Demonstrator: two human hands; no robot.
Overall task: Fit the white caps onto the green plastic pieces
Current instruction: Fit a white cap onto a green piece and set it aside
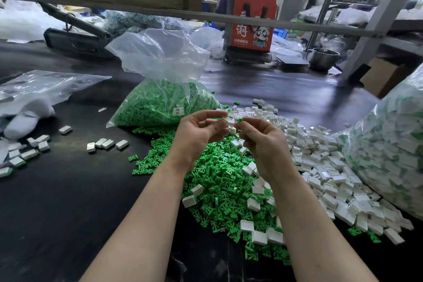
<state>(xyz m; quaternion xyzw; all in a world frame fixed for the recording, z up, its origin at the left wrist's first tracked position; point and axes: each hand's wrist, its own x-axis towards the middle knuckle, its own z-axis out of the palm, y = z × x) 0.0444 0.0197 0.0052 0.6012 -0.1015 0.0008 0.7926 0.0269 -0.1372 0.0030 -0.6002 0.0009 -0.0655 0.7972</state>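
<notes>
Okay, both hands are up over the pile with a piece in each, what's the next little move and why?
Probably bring the hands together and press the parts home. The left hand pinches a white cap, the right hand pinches a green plastic piece, and the two sit almost touching above the green pile, not yet joined.

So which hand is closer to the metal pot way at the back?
Right. The right hand is below-left of the metal pot; the left hand sits further left.
</notes>
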